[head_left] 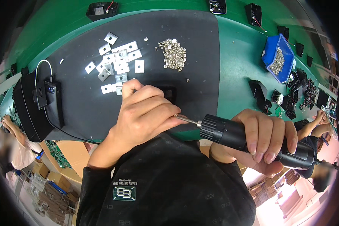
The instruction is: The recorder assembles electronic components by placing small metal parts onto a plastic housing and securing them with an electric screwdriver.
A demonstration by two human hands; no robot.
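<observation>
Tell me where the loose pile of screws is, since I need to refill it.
In the head view the pile of screws lies on the black mat, toward its far right part, just right of the scattered metal plates and beyond the left hand.

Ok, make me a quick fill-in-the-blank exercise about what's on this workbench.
1. The right hand grips a black electric ____.
2. The square metal plates lie on a ____ mat.
3. The blue bin holds small ____.
4. The loose pile of screws lies to the ____ of the plates.

Missing words: screwdriver; black; screws; right
</observation>
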